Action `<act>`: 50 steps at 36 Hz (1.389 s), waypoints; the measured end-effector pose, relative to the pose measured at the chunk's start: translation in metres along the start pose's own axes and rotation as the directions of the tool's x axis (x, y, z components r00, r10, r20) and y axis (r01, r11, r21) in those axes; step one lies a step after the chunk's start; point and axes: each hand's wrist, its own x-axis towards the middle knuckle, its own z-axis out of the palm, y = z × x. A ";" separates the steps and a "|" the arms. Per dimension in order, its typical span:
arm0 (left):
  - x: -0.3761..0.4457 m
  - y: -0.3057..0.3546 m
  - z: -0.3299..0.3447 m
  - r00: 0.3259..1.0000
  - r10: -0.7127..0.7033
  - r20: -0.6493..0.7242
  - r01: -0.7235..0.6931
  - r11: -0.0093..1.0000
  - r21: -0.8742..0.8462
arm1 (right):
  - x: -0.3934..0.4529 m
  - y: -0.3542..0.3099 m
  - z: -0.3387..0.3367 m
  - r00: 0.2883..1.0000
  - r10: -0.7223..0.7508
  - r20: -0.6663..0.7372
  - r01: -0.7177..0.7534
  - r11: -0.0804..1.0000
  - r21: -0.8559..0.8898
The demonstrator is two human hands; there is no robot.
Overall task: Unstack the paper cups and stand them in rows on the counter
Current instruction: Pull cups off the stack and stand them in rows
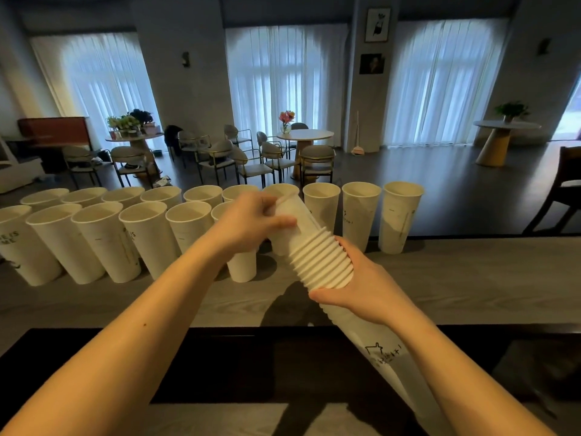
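Note:
A long stack of white paper cups (323, 262) lies tilted over the counter, mouth end pointing up and away. My right hand (358, 284) grips the stack around its ribbed rims. My left hand (251, 218) is closed on the top cup (294, 212) at the stack's far end. Two rows of upright white cups stand on the grey counter (471, 278): a back row ending at the far-right cup (399, 218), and a front row starting at the left cup (19, 243). My arms hide part of both rows.
The counter's dark lower ledge (94, 350) runs along its near side. Beyond the counter's far edge lies a room with round tables (305, 135), chairs and curtained windows. A dark chair (562, 190) stands at the right.

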 end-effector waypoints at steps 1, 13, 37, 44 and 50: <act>0.004 0.003 -0.005 0.997 0.014 -0.070 -0.012 1.000 0.028 | 0.000 0.003 -0.002 1.000 0.014 0.000 -0.014 1.000 -0.001; 0.036 -0.018 0.040 0.985 0.168 -0.026 -0.119 0.790 0.602 | 0.005 0.035 -0.005 0.987 0.162 0.000 -0.162 0.987 0.003; 0.037 -0.010 0.051 0.941 0.233 -0.246 -0.157 0.943 0.294 | 0.007 0.037 -0.014 0.991 0.128 -0.021 -0.126 0.989 0.076; 0.016 0.022 0.054 0.898 0.059 0.436 -0.091 0.994 0.053 | -0.004 0.025 -0.023 0.994 0.096 -0.053 -0.094 0.995 0.038; 0.014 0.025 0.058 0.946 0.007 0.323 0.010 0.999 -0.051 | -0.014 0.020 -0.032 0.996 0.055 -0.067 -0.055 0.998 0.002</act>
